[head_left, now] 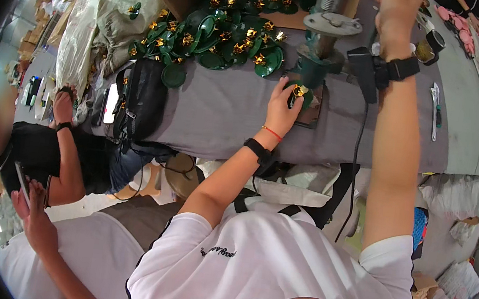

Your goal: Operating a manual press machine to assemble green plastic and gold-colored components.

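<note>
My left hand [283, 108] is closed at the foot of a green hand press [323, 52]. Its thumb and fingers pinch a small dark green disc with a gold fitting [300, 91], which sits on the press's base plate [309, 115], right below the ram. Up at the top edge, beside the press's spring, my right hand [395, 13] is raised with curled fingers; what it grips is cut off by the picture's edge. A heap of green discs with gold fittings [211, 38] lies left of the press.
A black bag [143, 99] lies on the grey-covered table [215, 107]. At right are a metal tool with a green handle [435, 111] and pink round pieces [458, 22]. A black cable [358, 164] hangs over the front edge. People at left include a hand holding a phone [21, 181].
</note>
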The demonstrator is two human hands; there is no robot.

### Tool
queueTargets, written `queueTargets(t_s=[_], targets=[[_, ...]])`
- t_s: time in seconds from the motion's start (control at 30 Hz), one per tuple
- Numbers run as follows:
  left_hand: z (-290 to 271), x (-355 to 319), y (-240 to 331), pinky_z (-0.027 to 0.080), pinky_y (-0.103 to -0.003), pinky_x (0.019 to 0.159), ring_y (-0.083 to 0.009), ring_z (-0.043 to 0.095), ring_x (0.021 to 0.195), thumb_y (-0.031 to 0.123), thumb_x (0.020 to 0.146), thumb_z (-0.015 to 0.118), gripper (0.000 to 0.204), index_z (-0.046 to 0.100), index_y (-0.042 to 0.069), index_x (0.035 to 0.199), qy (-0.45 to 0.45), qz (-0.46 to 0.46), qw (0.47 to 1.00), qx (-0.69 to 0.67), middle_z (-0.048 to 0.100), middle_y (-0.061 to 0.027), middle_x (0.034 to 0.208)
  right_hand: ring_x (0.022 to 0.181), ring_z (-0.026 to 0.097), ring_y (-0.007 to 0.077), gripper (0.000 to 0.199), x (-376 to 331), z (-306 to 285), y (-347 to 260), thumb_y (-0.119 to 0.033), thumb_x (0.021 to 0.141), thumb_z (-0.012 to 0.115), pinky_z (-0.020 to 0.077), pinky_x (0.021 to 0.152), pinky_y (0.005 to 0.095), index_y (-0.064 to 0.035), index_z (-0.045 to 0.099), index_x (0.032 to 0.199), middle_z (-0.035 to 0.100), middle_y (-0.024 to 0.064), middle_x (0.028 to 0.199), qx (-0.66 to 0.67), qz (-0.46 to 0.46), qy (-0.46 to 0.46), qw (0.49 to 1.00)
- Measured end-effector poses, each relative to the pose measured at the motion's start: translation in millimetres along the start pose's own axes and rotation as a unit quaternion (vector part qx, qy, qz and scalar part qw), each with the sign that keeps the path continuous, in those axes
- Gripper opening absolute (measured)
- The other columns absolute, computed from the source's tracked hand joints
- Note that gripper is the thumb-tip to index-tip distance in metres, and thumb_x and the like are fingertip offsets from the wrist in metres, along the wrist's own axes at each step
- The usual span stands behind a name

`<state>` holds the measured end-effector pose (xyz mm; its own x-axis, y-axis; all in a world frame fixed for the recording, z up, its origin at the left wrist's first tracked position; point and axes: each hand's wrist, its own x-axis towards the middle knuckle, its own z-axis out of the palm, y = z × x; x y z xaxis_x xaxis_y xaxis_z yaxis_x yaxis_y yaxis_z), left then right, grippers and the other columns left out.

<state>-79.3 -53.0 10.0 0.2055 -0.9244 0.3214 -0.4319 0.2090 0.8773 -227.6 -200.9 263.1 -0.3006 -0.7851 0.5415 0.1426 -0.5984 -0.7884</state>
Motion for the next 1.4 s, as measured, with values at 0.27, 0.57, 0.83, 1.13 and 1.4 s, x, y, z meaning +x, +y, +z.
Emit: queueTargets(t_s=[0.27, 0.57, 0.83, 1.13, 1.4], targets=[[6.0, 2.2, -13.8, 0.027, -0.051, 0.102, -0.0315, 0.046, 0.124, 0.03, 0.082, 0.07, 0.039, 0.061, 0.007, 0.113, -0.043, 0.046, 0.988, 0.141, 0.054, -0.0118, 0.13, 0.067, 0.054, 0.0193, 0.027, -94.4, -21.3, -65.7, -0.027, 0.097, 0.048, 0.0429, 0.064, 0.0305, -0.0064, 0.059, 0.083, 0.058, 0.0053, 0.072, -0.114, -0.167, -0.066, 0.977], [-5.5, 10.7, -8.0, 0.031, -0.047, 0.103, -0.0336, 0.046, 0.123, 0.031, 0.082, 0.07, 0.042, 0.057, 0.007, 0.114, -0.08, 0.099, 0.983, 0.133, 0.054, -0.0124, 0.126, 0.111, 0.061, 0.0367, 0.012, -271.8, -139.2, -14.6, -0.016, 0.089, 0.048, 0.0396, 0.099, 0.0513, -0.0088, 0.051, 0.081, 0.067, 0.0115, 0.107, -0.33, -0.247, -0.287, 0.865], [0.9, 21.7, -20.1, 0.023, -0.06, 0.108, -0.0335, 0.041, 0.13, 0.027, 0.086, 0.065, 0.042, 0.051, 0.005, 0.118, -0.17, 0.094, 0.976, 0.102, 0.05, -0.0179, 0.131, 0.047, 0.041, 0.0087, 0.03, -56.7, -8.7, -57.4, -0.033, 0.098, 0.052, 0.0373, 0.048, 0.0219, -0.0069, 0.055, 0.083, 0.045, -0.0015, 0.058, -0.027, -0.044, -0.056, 0.997], [-72.8, -33.2, -15.4, 0.029, -0.051, 0.108, -0.0414, 0.04, 0.128, 0.027, 0.087, 0.064, 0.035, 0.056, 0.003, 0.113, -0.163, 0.131, 0.977, 0.045, 0.05, -0.0209, 0.129, 0.047, 0.041, 0.0076, 0.035, -2.1, 5.9, -2.9, -0.035, 0.095, 0.054, 0.032, 0.043, 0.0218, -0.0082, 0.053, 0.073, 0.044, -0.0022, 0.056, -0.009, 0.015, 0.03, 0.999], [-31.3, 88.1, -74.4, 0.042, -0.043, 0.094, -0.038, 0.054, 0.109, 0.019, 0.086, 0.065, 0.033, 0.054, 0.003, 0.113, -0.048, 0.008, 0.992, 0.113, 0.061, -0.0188, 0.108, 0.047, 0.04, 0.0056, 0.034, -1.3, 9.8, -10.9, -0.036, 0.097, 0.052, 0.0315, 0.042, 0.0216, -0.0092, 0.054, 0.076, 0.045, -0.0037, 0.057, -0.022, 0.015, 0.012, 1.0]])
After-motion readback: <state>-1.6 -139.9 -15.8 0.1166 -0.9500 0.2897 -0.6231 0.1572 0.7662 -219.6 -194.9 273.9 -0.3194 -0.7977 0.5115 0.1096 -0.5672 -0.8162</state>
